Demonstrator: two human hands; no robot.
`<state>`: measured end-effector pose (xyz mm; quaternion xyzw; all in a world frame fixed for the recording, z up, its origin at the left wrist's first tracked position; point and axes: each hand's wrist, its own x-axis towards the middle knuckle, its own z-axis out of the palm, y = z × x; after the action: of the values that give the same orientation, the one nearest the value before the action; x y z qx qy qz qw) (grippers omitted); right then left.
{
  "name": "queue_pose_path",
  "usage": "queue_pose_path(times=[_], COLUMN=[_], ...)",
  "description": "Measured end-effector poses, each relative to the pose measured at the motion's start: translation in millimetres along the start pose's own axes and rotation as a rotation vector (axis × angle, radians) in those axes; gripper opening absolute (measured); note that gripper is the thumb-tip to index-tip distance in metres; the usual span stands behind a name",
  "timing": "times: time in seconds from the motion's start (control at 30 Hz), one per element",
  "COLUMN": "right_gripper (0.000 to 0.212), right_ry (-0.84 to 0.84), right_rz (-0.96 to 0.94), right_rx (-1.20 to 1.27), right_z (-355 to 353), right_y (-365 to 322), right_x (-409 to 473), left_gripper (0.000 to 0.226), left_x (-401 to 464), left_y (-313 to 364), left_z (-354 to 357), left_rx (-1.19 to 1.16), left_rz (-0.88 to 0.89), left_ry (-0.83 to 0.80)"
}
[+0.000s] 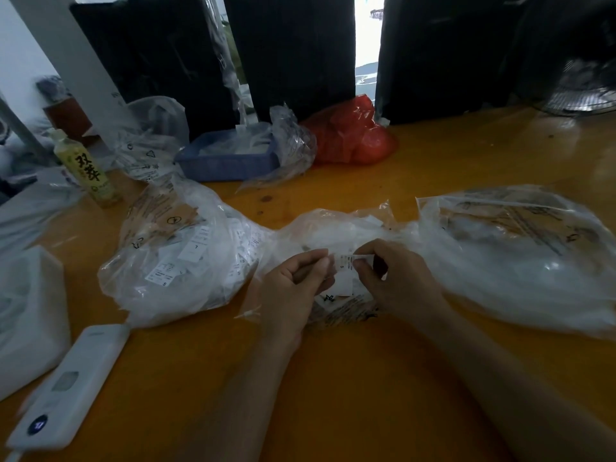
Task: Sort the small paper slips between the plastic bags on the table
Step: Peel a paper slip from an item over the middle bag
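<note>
Two bare forearms reach in from 6 o'clock across an orange-yellow desk (333, 395). At the centre, the left hand (296, 288) and the right hand (396, 281) meet over a clear plastic bag, the middle bag (340, 231), which lies crumpled on the desk. Both hands pinch a small white paper slip (345, 273) between thumb and fingertips; the left grips its left edge, the right its upper right edge. Small dark print and the letter S show on the slip, which hangs just above the middle bag.

At 9 o'clock from the hands sits a bulging clear bag, the left bag (180, 255), filled with many similar printed slips. At 3 o'clock lies another clear bag, the right bag (520, 258), flatter, with black printed text on its plastic; its contents are too blurred to tell.

At 7 o'clock, near the desk's edge, lies a white power bank (71, 385), with a white box-like object (30, 315) just beside it at 8 o'clock. Farther away at 10 o'clock stands a yellow-green drink bottle (86, 168). At 11 o'clock sits a blue plastic basket (230, 158) with crumpled clear plastic in and around it, and at 12 o'clock a red plastic bag (353, 135). Dark upright panels (290, 51) stand behind the desk, and a fan (583, 88) shows at 2 o'clock.
</note>
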<state>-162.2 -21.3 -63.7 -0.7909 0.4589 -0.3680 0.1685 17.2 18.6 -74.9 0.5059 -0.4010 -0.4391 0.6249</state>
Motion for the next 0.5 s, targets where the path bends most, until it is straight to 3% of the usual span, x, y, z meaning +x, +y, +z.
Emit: queue_pose_path(times=[0.17,0.33,0.5], right_gripper=[0.008,0.029,0.012], right_ry=[-0.064,0.020,0.047], right_rz=[-0.029,0.099,0.141], right_rx=[-0.002,0.226,0.290], right_z=[2.0,1.5,0.2], right_y=[1.5,-1.3,-3.3], right_x=[-1.5,-2.1,-1.1], left_gripper=[0.014,0.017,0.016], left_x=[-1.4,-4.1,-6.2], left_y=[0.5,1.8,4.8], left_z=[-0.4,-0.7,2.2], left_rx=[0.154,0.247,0.143], left_rz=[0.079,0.113,0.030], left_ry=[-0.021,-0.052,-0.046])
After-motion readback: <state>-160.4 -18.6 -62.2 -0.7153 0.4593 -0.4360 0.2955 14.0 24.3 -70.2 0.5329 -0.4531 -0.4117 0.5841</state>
